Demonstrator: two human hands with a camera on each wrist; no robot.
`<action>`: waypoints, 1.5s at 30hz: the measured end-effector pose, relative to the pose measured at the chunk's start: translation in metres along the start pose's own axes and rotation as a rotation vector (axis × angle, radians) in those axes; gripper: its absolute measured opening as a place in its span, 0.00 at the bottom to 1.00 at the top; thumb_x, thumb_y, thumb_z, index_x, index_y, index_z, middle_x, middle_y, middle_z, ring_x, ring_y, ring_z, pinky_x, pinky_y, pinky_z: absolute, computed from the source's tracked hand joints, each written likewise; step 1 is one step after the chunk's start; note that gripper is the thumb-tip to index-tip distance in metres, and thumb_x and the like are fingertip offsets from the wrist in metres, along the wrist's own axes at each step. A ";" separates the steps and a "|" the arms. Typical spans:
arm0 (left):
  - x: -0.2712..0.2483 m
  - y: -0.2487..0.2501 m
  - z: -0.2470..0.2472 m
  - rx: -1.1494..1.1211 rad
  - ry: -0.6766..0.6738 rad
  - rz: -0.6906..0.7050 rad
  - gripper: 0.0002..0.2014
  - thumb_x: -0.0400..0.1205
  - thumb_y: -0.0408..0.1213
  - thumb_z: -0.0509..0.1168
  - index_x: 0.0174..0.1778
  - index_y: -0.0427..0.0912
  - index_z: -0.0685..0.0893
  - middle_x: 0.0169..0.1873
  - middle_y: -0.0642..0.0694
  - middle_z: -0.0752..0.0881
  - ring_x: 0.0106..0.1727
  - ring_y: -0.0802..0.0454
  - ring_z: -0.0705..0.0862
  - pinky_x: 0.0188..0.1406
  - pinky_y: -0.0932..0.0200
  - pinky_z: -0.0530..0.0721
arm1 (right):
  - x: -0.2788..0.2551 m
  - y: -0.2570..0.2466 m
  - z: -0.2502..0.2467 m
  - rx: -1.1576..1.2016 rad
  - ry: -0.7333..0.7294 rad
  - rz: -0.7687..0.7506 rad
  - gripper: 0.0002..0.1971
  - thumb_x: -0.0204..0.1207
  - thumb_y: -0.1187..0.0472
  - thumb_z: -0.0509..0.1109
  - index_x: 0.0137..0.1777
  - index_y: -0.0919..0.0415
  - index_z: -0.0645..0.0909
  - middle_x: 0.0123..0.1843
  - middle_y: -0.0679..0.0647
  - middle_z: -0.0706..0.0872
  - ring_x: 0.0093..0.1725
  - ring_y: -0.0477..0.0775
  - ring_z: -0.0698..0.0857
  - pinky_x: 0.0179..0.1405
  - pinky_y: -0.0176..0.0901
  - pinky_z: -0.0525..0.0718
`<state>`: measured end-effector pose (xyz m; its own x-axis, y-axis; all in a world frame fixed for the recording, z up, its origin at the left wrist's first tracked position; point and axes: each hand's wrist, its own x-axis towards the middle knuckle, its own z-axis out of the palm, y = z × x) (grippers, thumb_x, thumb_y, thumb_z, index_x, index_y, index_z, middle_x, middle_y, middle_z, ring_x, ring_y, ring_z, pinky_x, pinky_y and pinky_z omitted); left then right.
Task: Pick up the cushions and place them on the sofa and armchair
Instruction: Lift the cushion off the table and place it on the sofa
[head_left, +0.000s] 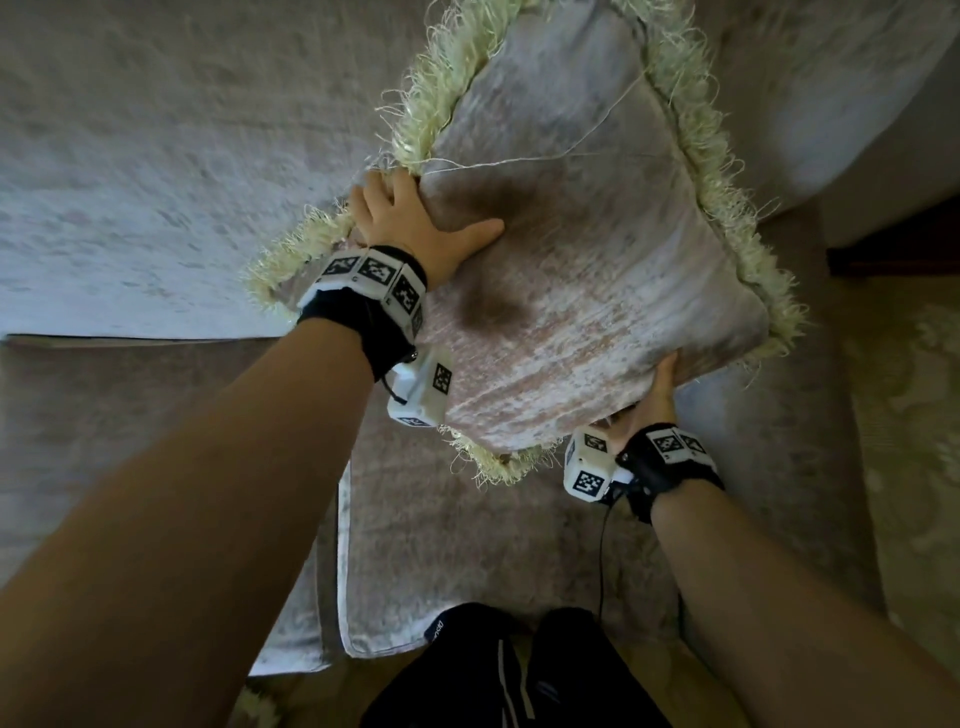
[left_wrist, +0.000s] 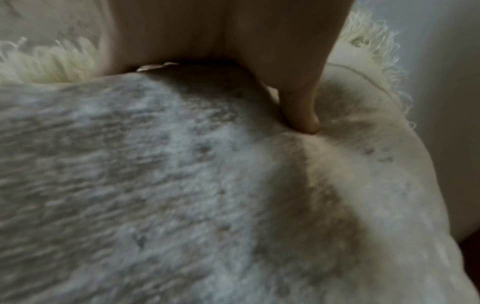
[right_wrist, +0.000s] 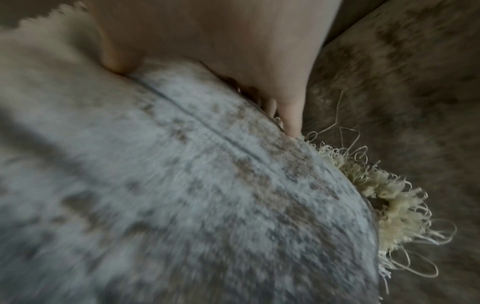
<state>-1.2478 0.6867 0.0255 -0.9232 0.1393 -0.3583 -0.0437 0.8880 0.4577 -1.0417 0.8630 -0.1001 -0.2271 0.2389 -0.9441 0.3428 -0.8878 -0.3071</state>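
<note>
Above the sofa (head_left: 156, 156), both hands hold the cushion (head_left: 582, 270) tilted, its long axis pointing away.

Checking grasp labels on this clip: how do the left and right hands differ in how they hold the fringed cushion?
The left hand grips the upper left edge of the grey-pink velvet cushion with cream fringe, thumb spread across its top face; the right hand holds the lower right edge from beneath, mostly hidden. The left thumb dents the fabric; the right fingers lie beside the fringe. Both wear marker wristbands.
</note>
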 end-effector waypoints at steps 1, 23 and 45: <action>0.000 0.003 0.003 0.027 0.000 -0.016 0.56 0.75 0.72 0.73 0.90 0.40 0.61 0.91 0.37 0.57 0.93 0.33 0.53 0.93 0.34 0.57 | 0.002 -0.001 0.001 0.013 0.011 -0.009 0.70 0.39 0.14 0.70 0.84 0.47 0.60 0.85 0.61 0.62 0.81 0.69 0.66 0.70 0.75 0.72; -0.138 0.036 -0.083 -0.178 -0.074 -0.087 0.36 0.87 0.56 0.69 0.88 0.43 0.70 0.83 0.40 0.79 0.82 0.36 0.80 0.80 0.42 0.78 | -0.192 -0.064 0.025 -0.587 -0.208 -0.400 0.24 0.84 0.46 0.61 0.79 0.50 0.71 0.77 0.54 0.75 0.68 0.56 0.79 0.61 0.57 0.81; -0.392 0.050 -0.258 -0.664 0.361 0.199 0.24 0.90 0.48 0.67 0.79 0.39 0.80 0.69 0.42 0.89 0.59 0.50 0.90 0.71 0.47 0.88 | -0.523 -0.013 0.038 -0.809 -0.591 -1.174 0.11 0.81 0.53 0.68 0.53 0.61 0.84 0.53 0.56 0.90 0.45 0.49 0.86 0.34 0.36 0.74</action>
<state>-0.9871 0.5633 0.3989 -0.9997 0.0165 0.0165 0.0217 0.3971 0.9175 -0.9616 0.7343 0.4023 -0.9631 0.2690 -0.0123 0.0605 0.1717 -0.9833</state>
